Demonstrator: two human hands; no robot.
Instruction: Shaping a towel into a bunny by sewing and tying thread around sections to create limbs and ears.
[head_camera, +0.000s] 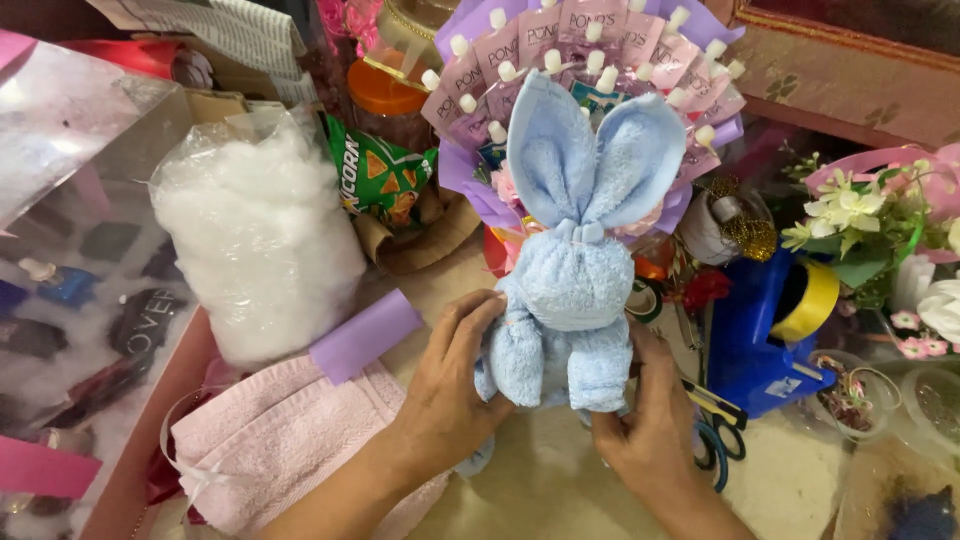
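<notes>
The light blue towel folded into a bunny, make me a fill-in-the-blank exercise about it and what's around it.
1. Both hands, left hand and right hand, hold a light blue towel bunny with two upright ____.
2. The folded terry towel under the left forearm is ____ in colour.
3. The clear plastic bag left of the bunny holds white fluffy ____.
4. The tape dispenser right of the bunny is ____.

Missing words: ears; pink; stuffing; blue
</notes>
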